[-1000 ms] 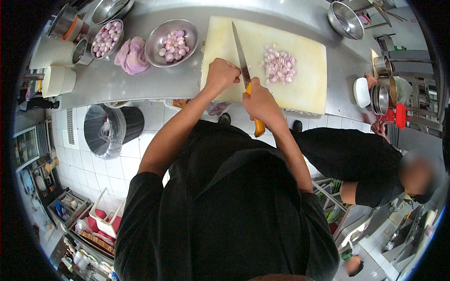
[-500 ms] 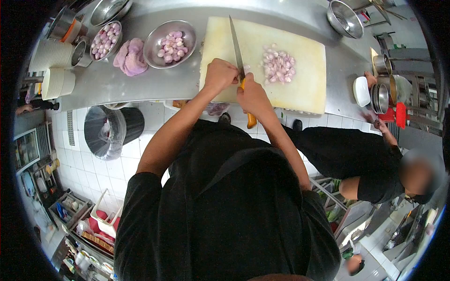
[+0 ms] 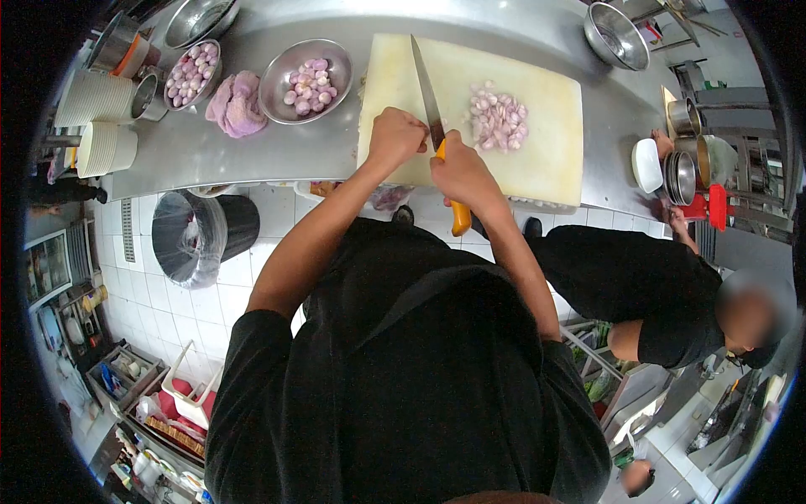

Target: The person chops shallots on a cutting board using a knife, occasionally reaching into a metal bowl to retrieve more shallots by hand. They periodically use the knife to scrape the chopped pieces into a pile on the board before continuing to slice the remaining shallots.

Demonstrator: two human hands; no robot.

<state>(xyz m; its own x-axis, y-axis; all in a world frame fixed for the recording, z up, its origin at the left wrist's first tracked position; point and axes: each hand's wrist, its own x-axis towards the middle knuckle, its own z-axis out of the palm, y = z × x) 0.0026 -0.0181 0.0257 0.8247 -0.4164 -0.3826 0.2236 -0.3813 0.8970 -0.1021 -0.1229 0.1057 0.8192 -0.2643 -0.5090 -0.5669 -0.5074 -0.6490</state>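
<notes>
My right hand (image 3: pixel 460 170) is wrapped round the yellow handle of a long knife (image 3: pixel 426 88), whose blade points away from me over the pale cutting board (image 3: pixel 550 126). Left of the blade, my left hand (image 3: pixel 396 137) is closed, its fingertips close to the knife; what they hold is too small to make out. A pile of cut shallots (image 3: pixel 499 119) lies on the board to the right of the knife. Beyond the board's left edge, a steel bowl (image 3: pixel 274 87) holds whole peeled shallots (image 3: pixel 310 86).
A pink cloth (image 3: pixel 237 106) and a second bowl of shallots (image 3: pixel 191 74) are at the left. An empty steel bowl (image 3: pixel 617 38) stands back right. A lined bin (image 3: pixel 186 239) is below the counter. Another person (image 3: pixel 621 269) stands at the right by stacked bowls.
My right hand and the knife's handle have shifted slightly to the right. The shallot piece that showed by the blade no longer shows. My left hand has hardly moved.
</notes>
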